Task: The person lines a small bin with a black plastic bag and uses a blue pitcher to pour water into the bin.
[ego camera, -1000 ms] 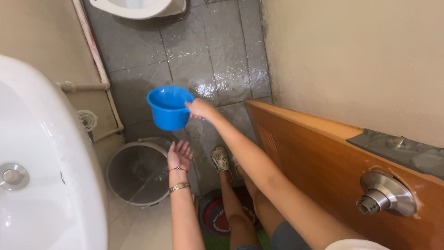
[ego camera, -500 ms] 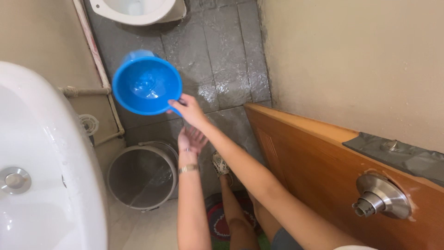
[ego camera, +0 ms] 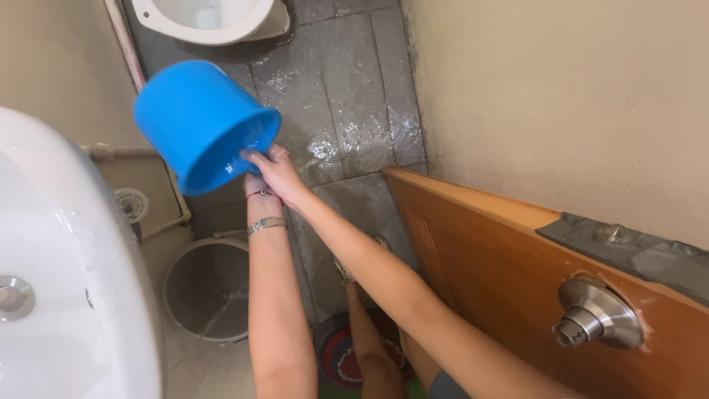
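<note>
Two bare hands meet at the rim of a blue plastic dipper (ego camera: 196,118), held tipped on its side above the wet grey tile floor (ego camera: 347,89), its mouth turned down and toward the person. The right hand (ego camera: 275,166) is closed on the rim's near-right edge; the left hand (ego camera: 255,183), mostly hidden behind it, sits just beneath, its grip impossible to judge. The dipper's body angles up and left from both hands, toward the white toilet bowl (ego camera: 210,18) at the far end, with a grey bin (ego camera: 203,284) below.

Blue bucket (ego camera: 198,122) tilted, held at rim by right hand (ego camera: 275,171), left hand (ego camera: 255,185) just beneath, over wet floor (ego camera: 347,111), grey bin (ego camera: 209,288) below
</note>
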